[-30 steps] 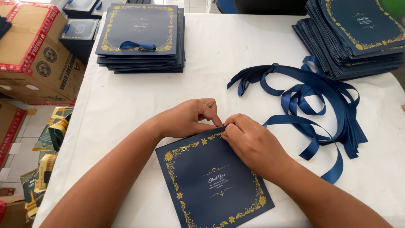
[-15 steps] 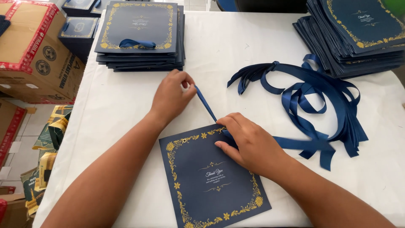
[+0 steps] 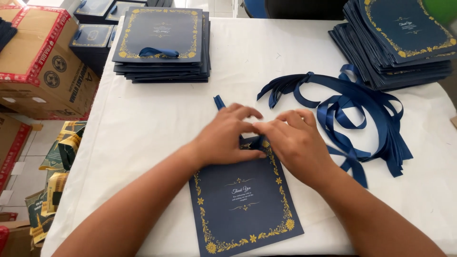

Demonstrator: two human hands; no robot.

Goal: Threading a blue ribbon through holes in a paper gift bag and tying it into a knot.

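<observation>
A flat navy paper bag (image 3: pixel 243 200) with a gold flower border lies on the white table (image 3: pixel 152 123) in front of me. My left hand (image 3: pixel 227 135) and my right hand (image 3: pixel 295 143) meet over its top edge, fingers pinched around a navy ribbon (image 3: pixel 219 102) whose free end sticks out beyond my left hand's fingers. Both hands cover the bag's top edge, so the ribbon's path through the bag is hidden.
A pile of loose navy ribbons (image 3: pixel 352 109) lies to the right. A stack of bags with ribbon handles (image 3: pixel 162 43) sits at the back left, another stack of bags (image 3: pixel 400 38) at the back right. Cardboard boxes (image 3: pixel 38 57) stand left of the table.
My left hand, which had pulled the ribbon end out to the left and back, has come back to the bag's top edge. Both hands are now together there.
</observation>
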